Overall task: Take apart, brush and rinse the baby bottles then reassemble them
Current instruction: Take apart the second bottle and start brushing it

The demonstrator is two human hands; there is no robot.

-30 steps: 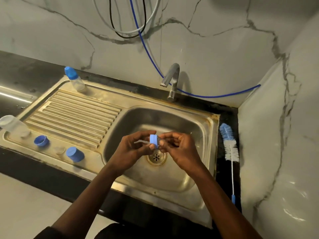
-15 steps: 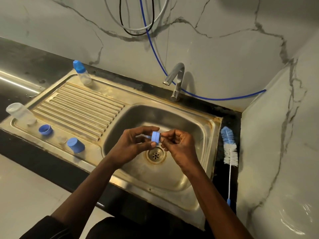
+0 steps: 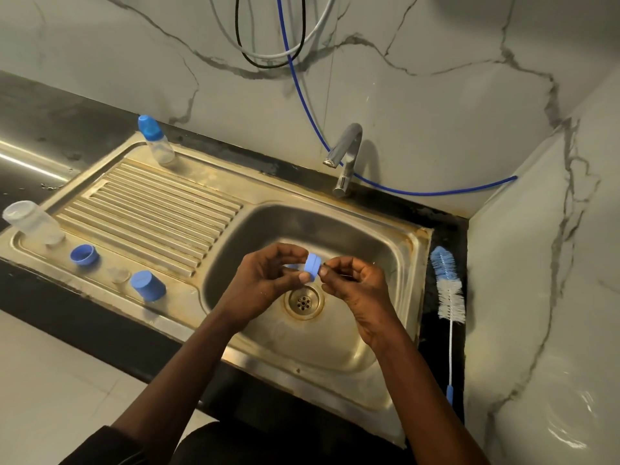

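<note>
Over the sink basin [image 3: 379, 344], my left hand [image 3: 265, 283] and my right hand [image 3: 355, 283] both pinch a small blue bottle collar ring [image 3: 312, 267] between fingertips and thumbs, above the drain [image 3: 303, 302]. An assembled baby bottle [image 3: 155, 139] with a blue cap stands at the back of the drainboard. A clear bottle body [image 3: 32, 222] without a top stands at the left edge. Beside it lie a blue ring [image 3: 84, 254], a clear teat [image 3: 119, 274] and a blue cap [image 3: 147, 285].
A blue and white bottle brush [image 3: 449, 290] lies on the dark counter right of the sink. The tap [image 3: 345, 156] stands behind the basin with no water running. A blue hose [image 3: 419, 193] and cables run along the marble wall.
The view has shifted slightly; my hands stay over the drain and keep turning the blue ring between the fingertips. Nothing else has moved.
</note>
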